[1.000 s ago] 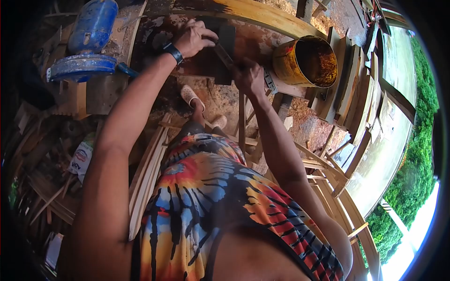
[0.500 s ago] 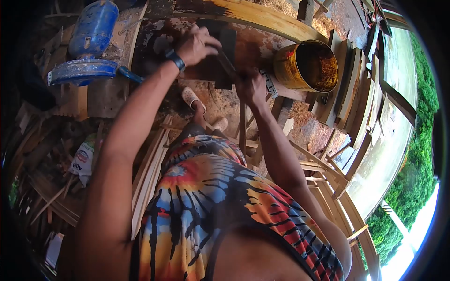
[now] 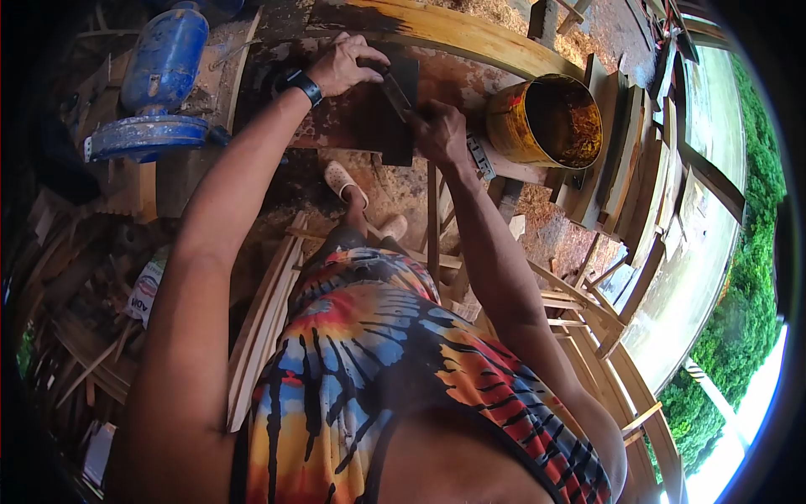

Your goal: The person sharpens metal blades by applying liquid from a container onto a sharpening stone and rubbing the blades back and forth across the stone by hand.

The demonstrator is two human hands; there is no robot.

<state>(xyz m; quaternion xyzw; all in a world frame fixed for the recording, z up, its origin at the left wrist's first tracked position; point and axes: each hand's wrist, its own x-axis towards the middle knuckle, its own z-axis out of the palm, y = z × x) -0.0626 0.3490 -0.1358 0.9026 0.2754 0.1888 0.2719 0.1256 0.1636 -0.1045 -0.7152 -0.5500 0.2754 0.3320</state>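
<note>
While the right hand (image 3: 439, 133) is closed around one end of the blade (image 3: 396, 96), the half-open left hand (image 3: 342, 67) bends its fingers at the other, over a dark sheet (image 3: 396, 143) between them.

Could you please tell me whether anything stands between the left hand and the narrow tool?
Nothing visible does: the left hand is right by the end of the narrow tool, though contact is unclear. The dark sheet lies beneath, and the yellow bucket stands beyond the right hand.
</note>
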